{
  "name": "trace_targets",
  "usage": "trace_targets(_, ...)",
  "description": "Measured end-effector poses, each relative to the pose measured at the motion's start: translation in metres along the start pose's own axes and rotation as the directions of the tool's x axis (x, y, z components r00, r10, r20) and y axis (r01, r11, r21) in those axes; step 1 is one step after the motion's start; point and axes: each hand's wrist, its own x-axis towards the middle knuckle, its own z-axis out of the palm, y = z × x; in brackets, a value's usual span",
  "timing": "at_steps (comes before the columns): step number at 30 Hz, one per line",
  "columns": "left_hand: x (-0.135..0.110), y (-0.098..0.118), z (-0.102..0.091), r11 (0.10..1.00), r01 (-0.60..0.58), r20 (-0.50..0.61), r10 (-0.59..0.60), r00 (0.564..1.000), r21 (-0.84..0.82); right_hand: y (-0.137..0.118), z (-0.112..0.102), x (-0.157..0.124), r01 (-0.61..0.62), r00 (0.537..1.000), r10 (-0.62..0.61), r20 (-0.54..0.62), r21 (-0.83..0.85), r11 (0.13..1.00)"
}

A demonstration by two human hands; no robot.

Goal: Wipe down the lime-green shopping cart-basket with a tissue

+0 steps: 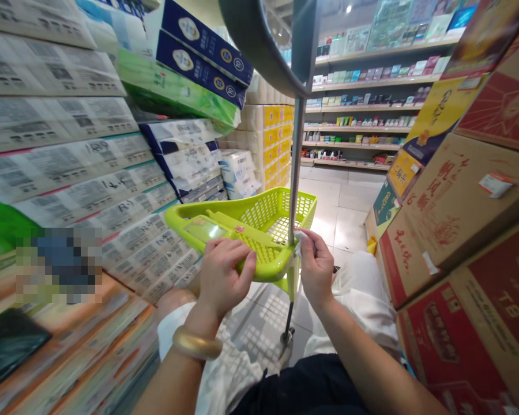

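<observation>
A lime-green shopping cart (259, 272) with a lattice basket stands in front of my knees. My left hand (227, 271), a gold bangle at its wrist, has its fingers curled over the cart's near rim. A grey metal post (297, 155) rises at the cart's near right corner, with a large grey loop (263, 63) at its top. Pinched in my right hand (316, 262) is a white tissue or cloth (300, 237), pressed against the corner beside the post's foot. My fingers hide part of it.
Stacked packs of paper goods (99, 155) rise on the left, with a dark phone-like slab (12, 346) on lower boxes. Cardboard cartons (445, 202) line the right side. Beyond the cart, floor tiles (350, 202) lead to product shelves (363, 109). One cart wheel (287, 336) is below.
</observation>
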Motion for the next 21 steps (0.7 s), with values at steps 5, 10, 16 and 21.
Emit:
trace_targets(5,0.008,0.028,-0.002,0.974,0.066,0.082,-0.086,0.993,0.219,-0.03,0.022,0.011,0.026,0.995,-0.033,0.091,0.08,0.996)
trace_targets(10,0.004,0.043,0.009,0.931,0.054,0.157,-0.118,0.981,0.361,-0.023,0.022,0.011,0.137,0.953,-0.139,0.269,0.027,0.99)
trace_targets(16,-0.001,0.034,0.01,0.911,0.011,0.116,-0.065,0.991,0.412,0.002,0.019,0.0,0.166,0.934,-0.146,0.327,-0.032,0.986)
trace_targets(21,-0.002,0.03,0.008,0.912,-0.038,0.11,-0.008,0.994,0.409,-0.032,0.037,0.027,0.232,0.923,-0.239,0.301,0.059,0.971)
